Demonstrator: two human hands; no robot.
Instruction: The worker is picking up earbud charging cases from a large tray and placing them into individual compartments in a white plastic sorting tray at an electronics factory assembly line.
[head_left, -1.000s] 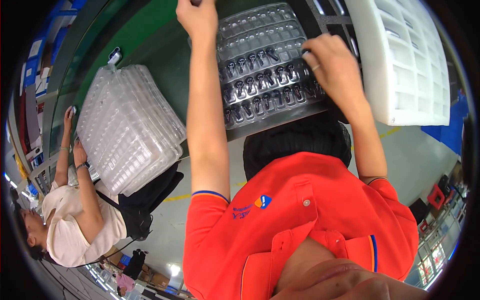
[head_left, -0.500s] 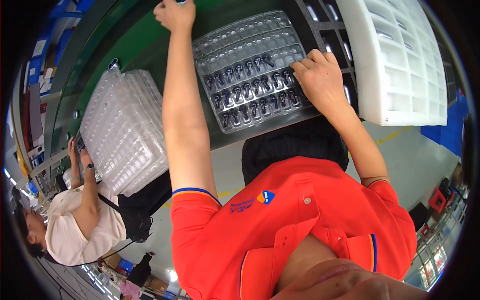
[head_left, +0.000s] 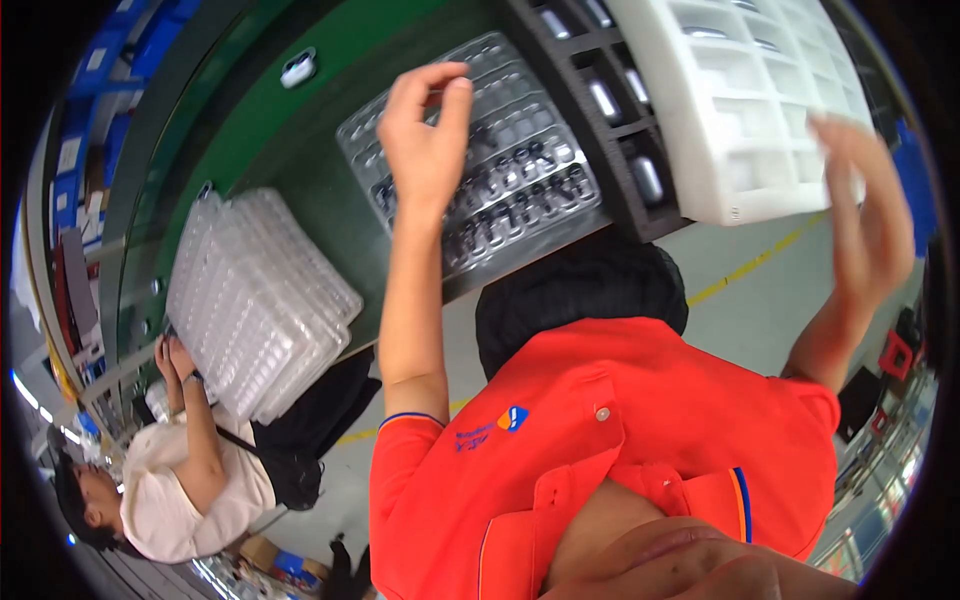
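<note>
My left hand [head_left: 425, 130] is above the clear plastic tray [head_left: 357, 128], thumb and fingers apart with nothing visible between them. Small dark parts [head_left: 518, 212] sit in the tray's nearer rows, partly covered by my hand and wrist. Far off to the right, my right hand [head_left: 868, 205] is blurred, its fingers stretched out beside the white foam tray [head_left: 690, 150]. I see nothing held in it. A small white-and-dark rounded case [head_left: 298, 68] lies on the green surface beyond my left hand.
Black foam [head_left: 632, 205] with silvery rounded pieces lies between the two trays. To the left stands a stack of clear plastic trays [head_left: 250, 310]. A co-worker [head_left: 190, 480] in a pale top works behind that stack. A dark stool [head_left: 580, 290] is at the table's edge.
My left hand has drawn back from the green surface to over the clear tray, and the small case now shows there. My right hand has left the clear tray's edge and swung right.
</note>
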